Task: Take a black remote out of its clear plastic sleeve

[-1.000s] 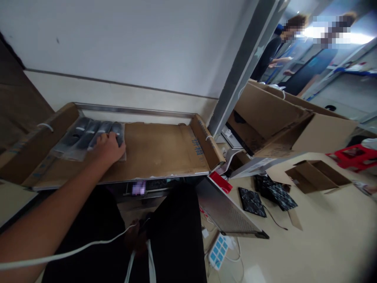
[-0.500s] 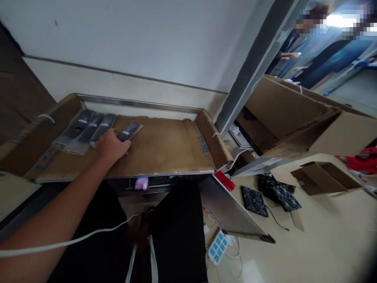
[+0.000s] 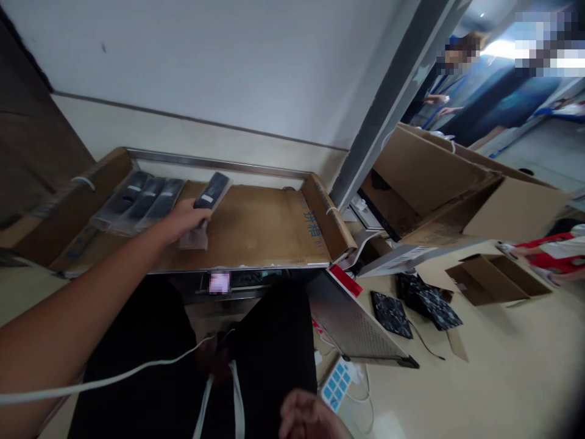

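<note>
Since the earlier frame, our left hand (image 3: 185, 218) has tipped the black elongated item in a clear plastic bag (image 3: 214, 190) more upright, and our right hand (image 3: 308, 416) has entered at the lower edge of the view.

Working from largest to smallest, we note the white wall panel (image 3: 219, 73) behind the work area. Before it stands the bench (image 3: 265, 225), lined with brown cardboard that is folded up at both ends. Right of the bench, beyond a grey metal post (image 3: 388, 91), we see a large open brown cardboard box (image 3: 429, 189). Lower right, a smaller open brown cardboard box (image 3: 496, 280) lies on the floor. Near the bench's right front corner, a silver perforated metal panel (image 3: 356, 317) slants downward; a white power strip with blue sockets (image 3: 336, 384) lies below it.

On the bench's left part, three similar black bagged items (image 3: 146, 201) lie side by side. The item in our left hand is just right of this row; the fingers are closed around its lower part, and clear bag film hangs below them. Our right hand is partly cut off, its fingers loosely curled; we cannot tell whether it holds anything.
</note>
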Demonstrator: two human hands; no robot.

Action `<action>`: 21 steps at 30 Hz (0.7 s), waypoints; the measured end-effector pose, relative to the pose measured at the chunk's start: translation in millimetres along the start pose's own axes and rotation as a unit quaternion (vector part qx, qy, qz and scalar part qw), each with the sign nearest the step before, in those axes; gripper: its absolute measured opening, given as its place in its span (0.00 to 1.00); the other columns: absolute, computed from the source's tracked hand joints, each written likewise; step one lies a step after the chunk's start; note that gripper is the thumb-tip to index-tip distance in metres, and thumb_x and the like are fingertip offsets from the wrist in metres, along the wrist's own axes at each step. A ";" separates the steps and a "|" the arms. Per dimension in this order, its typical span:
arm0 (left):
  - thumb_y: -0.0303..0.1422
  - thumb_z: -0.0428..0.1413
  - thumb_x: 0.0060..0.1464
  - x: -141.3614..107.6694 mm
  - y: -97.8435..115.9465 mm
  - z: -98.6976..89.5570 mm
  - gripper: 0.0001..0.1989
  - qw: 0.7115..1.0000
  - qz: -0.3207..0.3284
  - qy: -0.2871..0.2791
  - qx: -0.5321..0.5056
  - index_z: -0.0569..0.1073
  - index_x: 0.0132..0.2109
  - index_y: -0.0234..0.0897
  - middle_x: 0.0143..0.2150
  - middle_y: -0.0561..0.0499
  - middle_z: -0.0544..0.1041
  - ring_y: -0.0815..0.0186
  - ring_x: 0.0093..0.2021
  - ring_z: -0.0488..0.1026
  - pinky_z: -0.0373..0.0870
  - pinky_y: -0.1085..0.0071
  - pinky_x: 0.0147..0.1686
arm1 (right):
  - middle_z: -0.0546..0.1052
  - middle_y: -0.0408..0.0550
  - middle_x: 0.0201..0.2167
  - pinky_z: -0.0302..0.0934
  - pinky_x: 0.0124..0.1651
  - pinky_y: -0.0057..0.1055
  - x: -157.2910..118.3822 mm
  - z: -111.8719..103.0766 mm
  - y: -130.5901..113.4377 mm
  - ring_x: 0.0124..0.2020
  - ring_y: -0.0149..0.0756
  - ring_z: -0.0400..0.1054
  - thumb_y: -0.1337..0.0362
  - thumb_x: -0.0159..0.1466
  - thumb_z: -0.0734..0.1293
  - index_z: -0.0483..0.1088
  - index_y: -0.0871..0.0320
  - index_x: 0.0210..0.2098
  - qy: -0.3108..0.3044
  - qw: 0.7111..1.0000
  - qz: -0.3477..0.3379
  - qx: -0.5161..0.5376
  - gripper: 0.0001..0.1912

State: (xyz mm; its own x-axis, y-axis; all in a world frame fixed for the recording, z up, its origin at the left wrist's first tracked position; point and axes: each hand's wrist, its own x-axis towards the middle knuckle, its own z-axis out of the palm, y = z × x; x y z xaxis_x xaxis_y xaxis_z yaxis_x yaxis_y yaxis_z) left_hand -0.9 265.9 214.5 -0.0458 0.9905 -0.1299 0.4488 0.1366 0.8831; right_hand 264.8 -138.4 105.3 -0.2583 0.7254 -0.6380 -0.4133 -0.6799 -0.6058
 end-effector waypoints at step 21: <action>0.30 0.66 0.49 -50.3 65.8 47.6 0.11 0.956 0.155 -0.217 -0.119 0.73 0.39 0.35 0.28 0.53 0.75 0.70 0.23 0.71 0.65 0.73 0.24 | 0.82 0.47 0.32 0.72 0.40 0.34 180.6 147.6 -336.0 0.37 0.39 0.77 0.47 0.61 0.69 0.74 0.57 0.37 0.040 0.871 -0.484 -0.078 0.19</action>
State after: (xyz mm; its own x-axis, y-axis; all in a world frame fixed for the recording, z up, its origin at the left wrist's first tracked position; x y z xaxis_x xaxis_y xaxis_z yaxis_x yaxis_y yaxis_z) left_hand 73.4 224.2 257.7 0.4545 0.8904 0.0250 0.1633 -0.1109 0.9803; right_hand 228.1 236.8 263.7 0.2088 0.9613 0.1798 -0.2787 0.2347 -0.9313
